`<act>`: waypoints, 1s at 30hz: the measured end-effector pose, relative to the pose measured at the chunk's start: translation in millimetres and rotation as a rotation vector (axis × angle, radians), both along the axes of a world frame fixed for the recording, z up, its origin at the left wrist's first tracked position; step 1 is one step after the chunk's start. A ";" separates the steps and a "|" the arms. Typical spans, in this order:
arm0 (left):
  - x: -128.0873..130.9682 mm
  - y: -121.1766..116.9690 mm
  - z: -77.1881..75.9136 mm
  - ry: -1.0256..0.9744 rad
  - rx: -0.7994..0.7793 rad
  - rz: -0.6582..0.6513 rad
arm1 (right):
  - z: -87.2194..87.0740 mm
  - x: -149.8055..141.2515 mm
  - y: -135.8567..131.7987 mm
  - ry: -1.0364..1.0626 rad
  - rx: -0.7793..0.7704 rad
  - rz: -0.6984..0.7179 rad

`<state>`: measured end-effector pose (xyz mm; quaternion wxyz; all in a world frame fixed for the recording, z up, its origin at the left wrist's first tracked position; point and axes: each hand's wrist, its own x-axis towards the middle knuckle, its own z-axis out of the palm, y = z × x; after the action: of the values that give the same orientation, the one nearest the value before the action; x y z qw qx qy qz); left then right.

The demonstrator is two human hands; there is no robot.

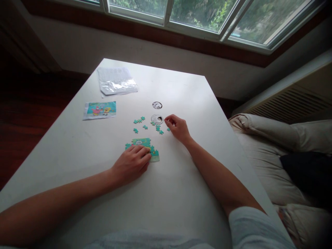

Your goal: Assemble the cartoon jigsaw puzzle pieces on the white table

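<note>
A partly joined jigsaw puzzle (141,141), mostly teal with a pale lower edge, lies on the white table. My left hand (133,159) rests over its lower left part, fingers curled together against it and hiding some of the picture. Beyond it, several loose teal puzzle pieces (136,130) are scattered. To their right, my right hand (177,127) is held in a pinch just above the table; whatever is between the fingertips is too small to make out. One loose piece (168,129) lies beside this hand.
Two round inserts, a far one (157,105) and a nearer one (157,119), are set in the white table (181,193). A cartoon picture card (101,110) and a clear plastic packet (116,81) lie at left. A beige cushioned seat (259,162) stands at right, below the windows.
</note>
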<state>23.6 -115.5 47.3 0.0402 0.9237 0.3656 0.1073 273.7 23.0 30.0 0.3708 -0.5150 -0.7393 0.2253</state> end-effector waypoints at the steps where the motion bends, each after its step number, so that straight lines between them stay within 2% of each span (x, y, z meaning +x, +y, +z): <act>1: -0.7 0.7 0.7 0.001 -0.001 0.003 | 2.0 5.9 3.2 -0.002 0.005 -0.022; 5: -2.7 2.7 2.5 -0.011 0.008 0.017 | 8.5 26.4 12.6 -0.142 0.086 -0.076; 9: -3.2 2.7 1.8 -0.031 0.039 0.057 | 13.4 38.9 15.2 -0.350 0.178 0.026; 19: -3.6 2.8 -2.0 0.005 0.023 0.103 | 16.7 56.7 18.3 -0.451 -0.006 0.379; 23: -2.8 2.9 -1.8 0.007 0.018 0.115 | 18.1 54.3 16.4 -0.471 -0.056 0.409; 30: -2.7 3.0 -2.4 0.010 0.044 0.136 | 14.9 41.7 13.9 -0.501 -0.074 0.378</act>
<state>20.9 -112.5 44.9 0.0106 0.8980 0.4251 0.1133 315.4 36.9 44.9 0.1094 -0.4210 -0.8816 0.1832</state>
